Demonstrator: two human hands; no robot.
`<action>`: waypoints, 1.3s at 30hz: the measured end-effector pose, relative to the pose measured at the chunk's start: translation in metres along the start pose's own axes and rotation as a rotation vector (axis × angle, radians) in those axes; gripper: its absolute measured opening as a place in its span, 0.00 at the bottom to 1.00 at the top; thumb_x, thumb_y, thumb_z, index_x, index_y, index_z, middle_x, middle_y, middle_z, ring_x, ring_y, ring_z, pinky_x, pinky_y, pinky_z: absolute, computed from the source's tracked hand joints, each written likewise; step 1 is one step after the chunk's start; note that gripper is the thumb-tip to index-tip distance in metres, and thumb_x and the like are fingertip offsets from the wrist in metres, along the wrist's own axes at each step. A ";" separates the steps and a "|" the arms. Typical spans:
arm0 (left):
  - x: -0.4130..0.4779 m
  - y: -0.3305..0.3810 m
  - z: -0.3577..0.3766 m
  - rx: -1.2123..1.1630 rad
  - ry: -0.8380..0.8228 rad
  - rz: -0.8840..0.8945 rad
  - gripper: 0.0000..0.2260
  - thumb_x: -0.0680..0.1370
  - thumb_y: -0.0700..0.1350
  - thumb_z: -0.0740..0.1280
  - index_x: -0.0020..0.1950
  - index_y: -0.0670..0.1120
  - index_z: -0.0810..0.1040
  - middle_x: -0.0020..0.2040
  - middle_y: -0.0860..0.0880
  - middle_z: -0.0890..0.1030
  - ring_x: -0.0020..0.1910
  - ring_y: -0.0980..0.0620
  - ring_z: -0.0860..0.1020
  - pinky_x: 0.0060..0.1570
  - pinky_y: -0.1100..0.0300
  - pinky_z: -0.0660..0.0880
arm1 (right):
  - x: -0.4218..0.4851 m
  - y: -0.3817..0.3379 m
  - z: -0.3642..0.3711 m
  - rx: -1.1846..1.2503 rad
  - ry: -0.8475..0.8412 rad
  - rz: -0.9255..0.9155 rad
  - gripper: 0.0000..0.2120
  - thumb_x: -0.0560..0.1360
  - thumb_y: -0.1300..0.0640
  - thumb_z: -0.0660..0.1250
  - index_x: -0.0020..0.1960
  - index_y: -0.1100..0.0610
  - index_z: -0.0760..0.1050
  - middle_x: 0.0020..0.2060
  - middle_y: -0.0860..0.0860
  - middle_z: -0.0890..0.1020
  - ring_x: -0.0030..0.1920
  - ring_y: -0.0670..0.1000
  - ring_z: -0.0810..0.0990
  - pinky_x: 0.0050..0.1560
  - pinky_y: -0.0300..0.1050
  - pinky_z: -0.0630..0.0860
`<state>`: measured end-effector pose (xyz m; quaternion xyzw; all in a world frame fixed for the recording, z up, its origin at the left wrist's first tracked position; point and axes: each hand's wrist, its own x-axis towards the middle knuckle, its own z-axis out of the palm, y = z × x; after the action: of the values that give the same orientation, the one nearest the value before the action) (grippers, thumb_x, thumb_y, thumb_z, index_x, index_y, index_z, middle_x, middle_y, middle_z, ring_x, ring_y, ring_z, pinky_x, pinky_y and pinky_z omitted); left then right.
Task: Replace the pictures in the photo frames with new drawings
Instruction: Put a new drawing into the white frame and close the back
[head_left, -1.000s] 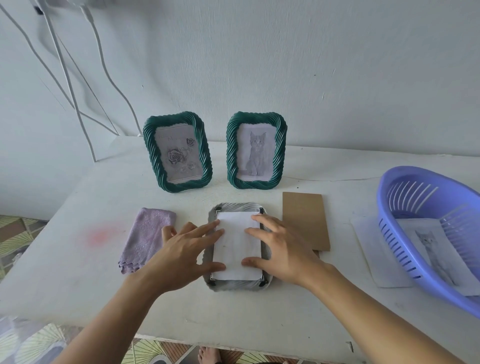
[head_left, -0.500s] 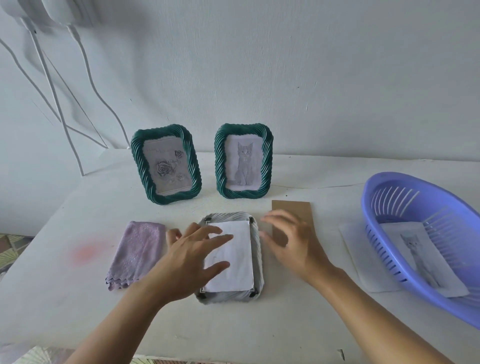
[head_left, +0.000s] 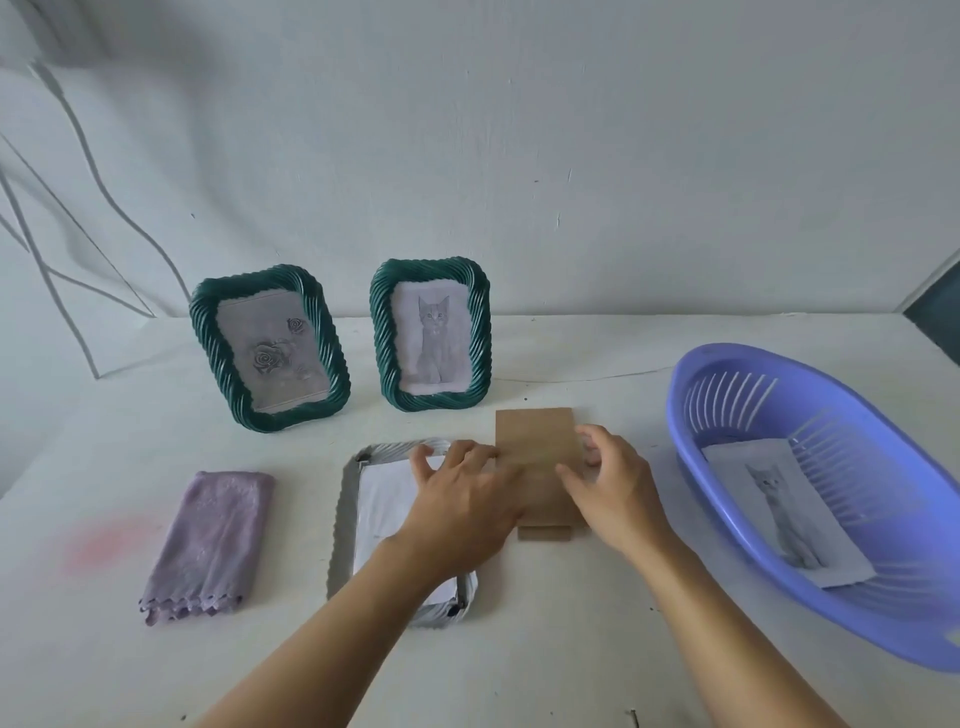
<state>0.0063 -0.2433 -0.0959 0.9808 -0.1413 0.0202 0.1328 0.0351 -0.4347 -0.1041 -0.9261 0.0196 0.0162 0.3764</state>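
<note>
A: Two hands, doing what?

B: Mid-frame, the right hand (head_left: 608, 483) pinches the brown backing board (head_left: 535, 441) by its edge. The left hand (head_left: 462, 499) lies spread, hiding the upper right corner of the face-down frame (head_left: 341, 519) on the tabletop (head_left: 571, 623). Its white sheet (head_left: 384, 504) shows only a blank back.

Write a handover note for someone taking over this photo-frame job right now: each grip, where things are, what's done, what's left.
The left grip is open, fingers spread over the face-down grey frame.
The right grip pinches the brown backing board just right of that frame.
Done: a white sheet lies in the grey frame; the green rose frame and green cat frame stand behind, filled.
Left, probably: lay the board on the sheet, close the back, stand the frame up.
A cat drawing lies in the purple basket.
</note>
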 end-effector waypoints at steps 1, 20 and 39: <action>0.000 0.001 0.002 0.012 -0.002 0.001 0.16 0.74 0.56 0.64 0.61 0.56 0.78 0.61 0.51 0.79 0.63 0.46 0.75 0.61 0.41 0.54 | 0.001 0.001 0.001 0.004 -0.013 -0.002 0.26 0.74 0.54 0.72 0.70 0.53 0.70 0.56 0.51 0.78 0.57 0.51 0.77 0.55 0.41 0.72; 0.003 0.022 -0.026 -0.458 -0.139 -0.124 0.33 0.72 0.76 0.54 0.70 0.58 0.69 0.59 0.59 0.78 0.56 0.63 0.77 0.64 0.47 0.67 | -0.013 -0.031 -0.008 0.687 -0.072 -0.121 0.11 0.81 0.54 0.65 0.62 0.51 0.80 0.57 0.41 0.83 0.60 0.37 0.78 0.58 0.30 0.73; -0.043 -0.027 -0.068 -1.136 0.179 -0.333 0.20 0.80 0.35 0.68 0.68 0.53 0.75 0.52 0.49 0.86 0.46 0.44 0.86 0.47 0.52 0.82 | -0.003 -0.068 0.020 0.511 -0.094 -0.220 0.33 0.67 0.40 0.75 0.71 0.44 0.72 0.65 0.40 0.66 0.63 0.33 0.70 0.55 0.33 0.75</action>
<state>-0.0274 -0.1890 -0.0401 0.7596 0.0375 0.0029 0.6493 0.0350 -0.3724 -0.0711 -0.7961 -0.0949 0.0130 0.5976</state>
